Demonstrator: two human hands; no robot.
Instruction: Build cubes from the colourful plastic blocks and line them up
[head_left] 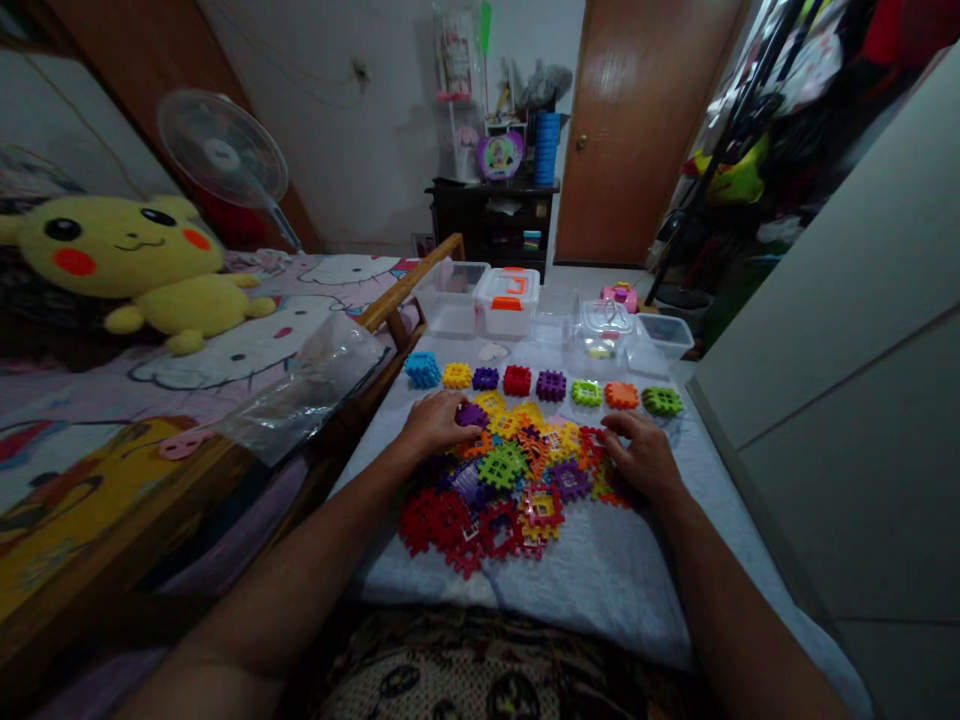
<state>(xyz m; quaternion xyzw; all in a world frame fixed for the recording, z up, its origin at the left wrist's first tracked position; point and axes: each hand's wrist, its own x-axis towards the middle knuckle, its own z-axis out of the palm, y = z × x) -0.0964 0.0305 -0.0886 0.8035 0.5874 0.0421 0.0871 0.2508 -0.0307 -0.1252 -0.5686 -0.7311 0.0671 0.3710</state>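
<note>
A loose pile of flat plastic interlocking tiles with notched edges lies before me, in red, yellow, purple, orange and green. My left hand (436, 424) is at the pile's left side, its fingers closed on the edge of a purple interlocking tile (471, 414). At the right side, my right hand (642, 452) hovers low with fingers bent and apart, close to red tiles (592, 443). A green tile (502, 466) tops the middle of the pile, and dark red tiles (435, 520) spread along its near left edge.
Behind the pile stands a row of stacked tiles sorted by colour, from a blue stack (423, 370) to a green stack (662, 401). Clear plastic boxes, one with a white lid and orange latches (508, 300), line the cloth-covered table's (585, 580) far end. A wooden bed rail (352, 370) borders the left.
</note>
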